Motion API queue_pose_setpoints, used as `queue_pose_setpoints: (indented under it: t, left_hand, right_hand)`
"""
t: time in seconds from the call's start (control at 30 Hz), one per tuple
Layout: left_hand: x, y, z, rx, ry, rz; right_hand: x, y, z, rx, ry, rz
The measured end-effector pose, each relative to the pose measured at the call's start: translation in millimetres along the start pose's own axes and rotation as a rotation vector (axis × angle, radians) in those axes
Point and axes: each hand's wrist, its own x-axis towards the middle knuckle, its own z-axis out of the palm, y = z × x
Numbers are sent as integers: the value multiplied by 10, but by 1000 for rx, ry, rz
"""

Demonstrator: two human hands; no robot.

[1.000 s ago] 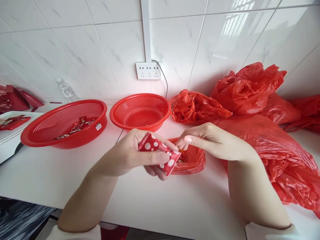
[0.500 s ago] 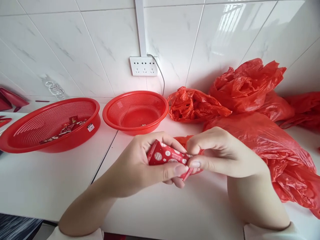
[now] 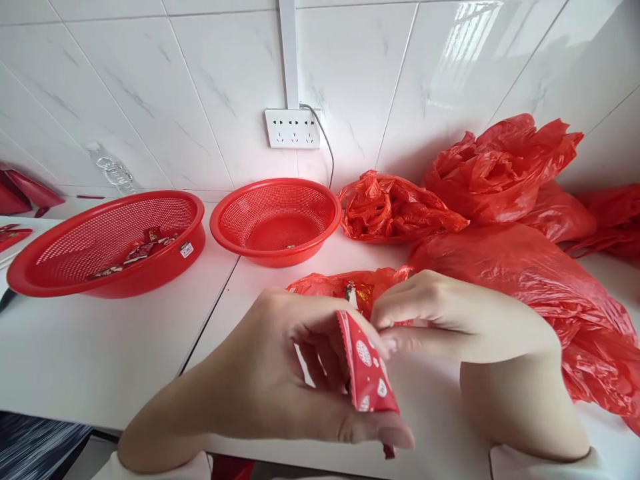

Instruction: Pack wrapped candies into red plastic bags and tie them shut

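Right, red packet [image 3: 367, 377] is in the left hand [image 3: 270, 363], gripped between thumb and fingers, up above the tabletop [image 3: 110, 363]. It's tipped on edge, printed face turned mostly to the right; long axis, as far as it shows, runs far-left to near-right, with the thumb over the near end.

Key relation: packet sits left and slightly near of the right hand's fingertips. Left hand has the hold; right hand [image 3: 440, 317] is just beside the far right edge, thumb and index finger drawn together. Can't tell if they pinch the packet's edge or nothing: left index finger crosses right there, between them and much of that edge.

Just beyond the hands: small red bag [image 3: 320, 283] with a gold-and-red wrapper [image 3: 365, 293] showing; hands hide its near side. Far side, by the wall: round red basket [image 3: 280, 257], small item in the bottom, too small to read. Left: wider red basket [image 3: 145, 283] with wrapped pieces [image 3: 143, 250] inside. Right: big red bag [image 3: 520, 267] behind the right forearm, crumpled bag [image 3: 400, 210] and knotted-looking bag [image 3: 505, 167] farther back. Baskets and back-row bags stand well apart from the packet; nearest clutter is the small bag.
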Motion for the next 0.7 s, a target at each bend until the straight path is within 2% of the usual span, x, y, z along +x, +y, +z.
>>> queue_pose_setpoints:
  t: [0.07, 0.23, 0.37, 0.47, 0.7]
  left_hand:
    - [26, -7, -20, 65, -21, -67]
    - [127, -64, -35, 191, 43, -140]
    - [159, -104, -42, 96, 13, -188]
    - [163, -105, -68, 3, -32, -202]
    - [244, -101, -125, -201, -100, -96]
  right_hand:
    - [15, -8, 29, -21, 75, 51]
    - [53, -13, 155, 224, 275, 55]
    - [91, -31, 202, 297, 280, 75]
    - [101, -38, 185, 413, 244, 23]
    - [94, -27, 193, 489, 365, 38]
